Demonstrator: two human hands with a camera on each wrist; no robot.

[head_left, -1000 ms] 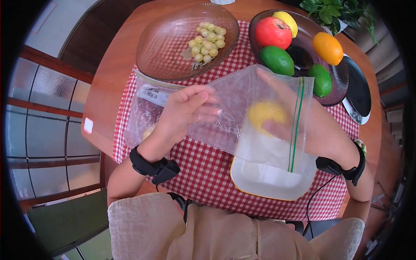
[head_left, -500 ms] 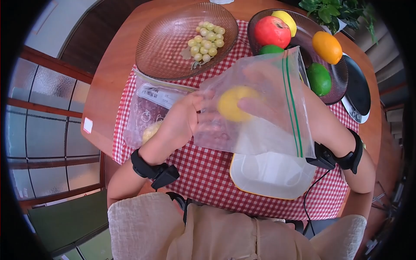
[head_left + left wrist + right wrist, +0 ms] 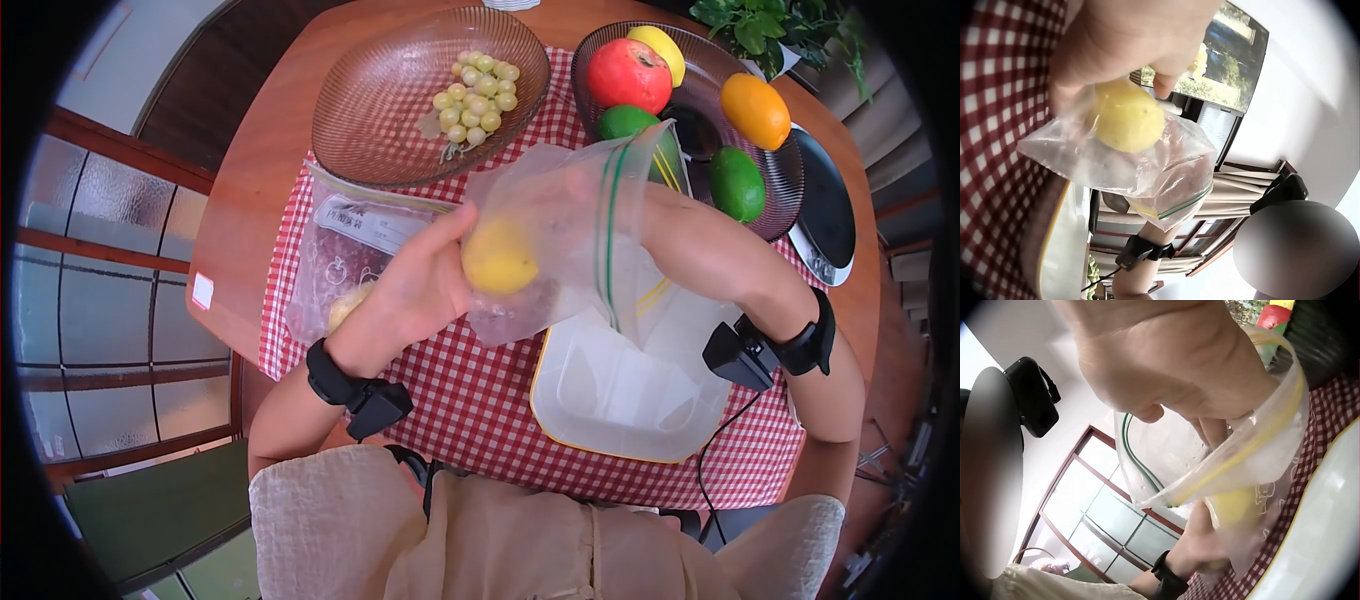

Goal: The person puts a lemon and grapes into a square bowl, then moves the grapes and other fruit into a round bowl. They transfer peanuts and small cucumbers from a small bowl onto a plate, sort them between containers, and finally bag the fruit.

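A yellow lemon sits at the bottom end of a clear zip bag, above the checked cloth. From outside the bag, the left hand grips the lemon through the plastic; in the left wrist view its thumb and fingers lie around the fruit. The right hand reaches in through the bag's mouth, which has green and yellow strips. In the right wrist view, that hand has loosely bent fingers inside the bag, apart from the lemon.
A white tray lies below the bag. Another zip bag with a pale item lies at left. Behind are a bowl with grapes and a bowl of several fruits. A dark dish stands at right.
The lemon and the bag's bottom have moved left, into the left hand, which has closed around them. The bag's mouth has slid up the right wrist, and the right hand has let go of the lemon.
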